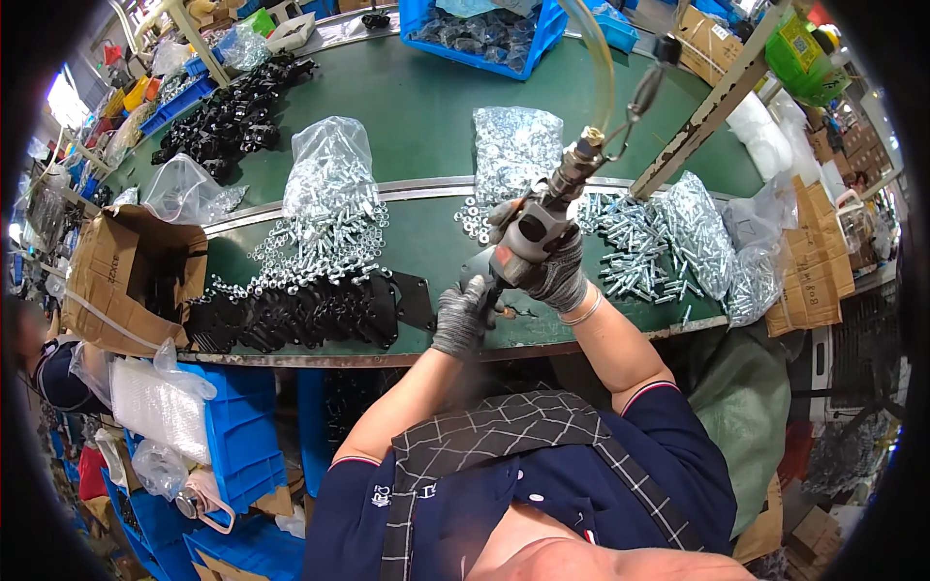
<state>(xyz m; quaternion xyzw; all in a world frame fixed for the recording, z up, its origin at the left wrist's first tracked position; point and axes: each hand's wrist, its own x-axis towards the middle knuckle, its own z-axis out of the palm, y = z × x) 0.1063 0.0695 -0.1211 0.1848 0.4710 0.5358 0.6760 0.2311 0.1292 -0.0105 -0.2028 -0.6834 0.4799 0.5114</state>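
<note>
My right hand (562,278), in a grey knit glove, is wrapped round an air-powered driver (533,229). Its hose (603,73) runs up from the brass fitting. Just below the tool, my left hand (457,320), also gloved, has its fingers closed at the tool's lower end. What those fingers hold is mostly hidden; a dark edge shows between the two hands. Left of my left hand lies a row of black flat plates (325,312), with one plate (414,300) set apart. Silver bolts (635,254) are heaped right of my right hand.
Beyond the plates, loose silver hardware (329,232) spills from a clear bag (332,155). Another bag (518,145) stands behind the tool. A cardboard box (136,271) sits at the left, a metal post (707,116) at the right. Far back are a blue bin (484,58) and black parts (228,121).
</note>
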